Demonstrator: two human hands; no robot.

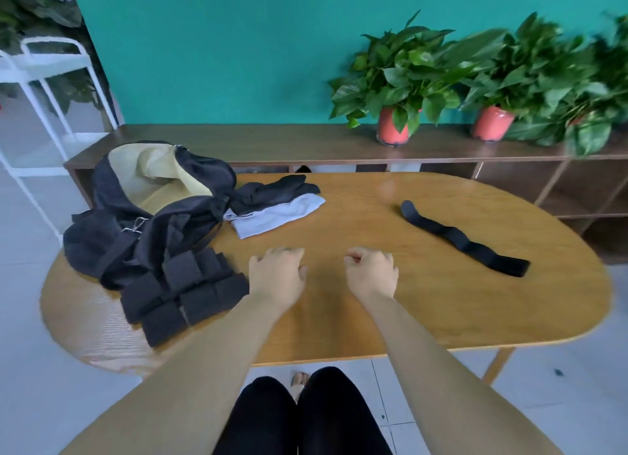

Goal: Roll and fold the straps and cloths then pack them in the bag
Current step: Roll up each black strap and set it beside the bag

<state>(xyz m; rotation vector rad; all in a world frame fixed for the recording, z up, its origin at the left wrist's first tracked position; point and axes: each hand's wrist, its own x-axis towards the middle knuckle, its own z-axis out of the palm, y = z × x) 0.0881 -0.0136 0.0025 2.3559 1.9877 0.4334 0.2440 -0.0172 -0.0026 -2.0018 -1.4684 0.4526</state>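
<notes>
One long black strap (464, 239) lies flat and wavy on the right of the table (390, 318), well apart from both hands. It looks limp and light, so I'd take it by its near squared end and roll toward the far rounded tip. Left hand (277, 276) hovers loosely spread, holding nothing; right hand (370, 273) is curled, also empty. Folded cloths (275, 205) sit beside the open bag (153, 200), far left.
</notes>
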